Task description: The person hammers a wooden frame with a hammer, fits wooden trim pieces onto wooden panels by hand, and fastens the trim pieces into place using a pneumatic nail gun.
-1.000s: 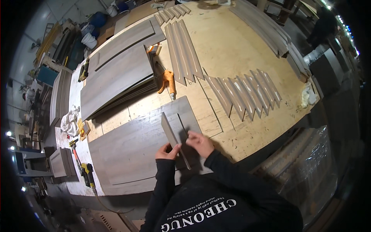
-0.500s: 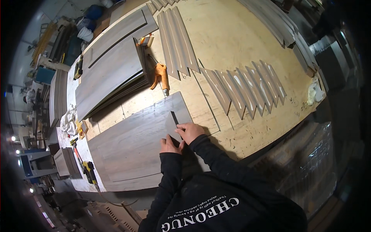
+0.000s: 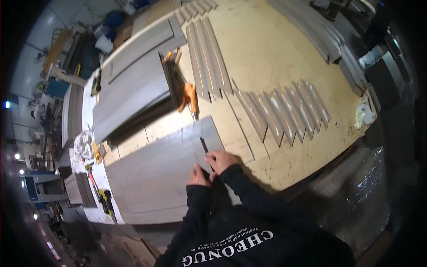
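Panel before apparent stack; strips right.

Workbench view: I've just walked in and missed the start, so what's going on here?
A person has both bare hands, left and right, at a narrow gray strip near the right end of a large gray wood-grain panel. The hands hide part of the strip. Beyond the panel are an orange gun-shaped tool and a stack of gray panels; to the right lie gray slats with pale streaks.
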The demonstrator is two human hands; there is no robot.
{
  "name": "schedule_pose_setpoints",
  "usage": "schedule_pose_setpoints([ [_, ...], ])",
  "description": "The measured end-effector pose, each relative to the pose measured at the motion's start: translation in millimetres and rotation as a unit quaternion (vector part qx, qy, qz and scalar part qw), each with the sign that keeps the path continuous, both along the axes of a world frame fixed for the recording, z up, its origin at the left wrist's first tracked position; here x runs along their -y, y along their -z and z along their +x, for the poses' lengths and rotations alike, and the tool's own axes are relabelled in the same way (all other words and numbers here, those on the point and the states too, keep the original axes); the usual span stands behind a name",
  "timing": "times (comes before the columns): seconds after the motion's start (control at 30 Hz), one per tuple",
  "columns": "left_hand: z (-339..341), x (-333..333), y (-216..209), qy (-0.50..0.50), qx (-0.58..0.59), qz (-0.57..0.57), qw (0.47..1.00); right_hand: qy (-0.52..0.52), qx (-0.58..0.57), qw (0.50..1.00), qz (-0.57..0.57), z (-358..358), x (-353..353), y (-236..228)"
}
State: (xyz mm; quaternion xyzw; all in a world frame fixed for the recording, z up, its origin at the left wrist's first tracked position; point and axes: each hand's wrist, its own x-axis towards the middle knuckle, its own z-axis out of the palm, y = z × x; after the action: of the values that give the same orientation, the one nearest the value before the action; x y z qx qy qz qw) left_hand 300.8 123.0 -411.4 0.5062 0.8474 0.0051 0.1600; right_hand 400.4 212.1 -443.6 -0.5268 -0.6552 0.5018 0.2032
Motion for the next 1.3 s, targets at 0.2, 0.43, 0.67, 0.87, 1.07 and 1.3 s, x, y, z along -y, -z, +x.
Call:
schedule_pose_setpoints([
  [0.2,-26,-51,-24,0.027,0.108,0.207,0.972,0.126,-0.142,0.976,0.102,31,-17,-5],
  [0.43,-66,-222,39,0.048,0.132,0.182,0.973,0.082,-0.035,0.965,0.246,34,-12,-2],
  [0.67,-10,-249,29,-0.081,0.011,0.217,0.973,0.095,-0.042,0.965,0.241,47,-11,4],
  [0.87,-85,-223,45,-0.005,-0.057,0.204,0.977,0.099,-0.053,0.961,0.251,39,-18,-18],
  [1.07,-75,-219,27,0.043,0.021,0.173,0.984,0.097,-0.05,0.961,0.255,42,-18,-10],
  [1.3,-49,-251,31,0.089,0.03,0.288,0.953,0.102,-0.065,0.968,0.222,40,-12,-7],
])
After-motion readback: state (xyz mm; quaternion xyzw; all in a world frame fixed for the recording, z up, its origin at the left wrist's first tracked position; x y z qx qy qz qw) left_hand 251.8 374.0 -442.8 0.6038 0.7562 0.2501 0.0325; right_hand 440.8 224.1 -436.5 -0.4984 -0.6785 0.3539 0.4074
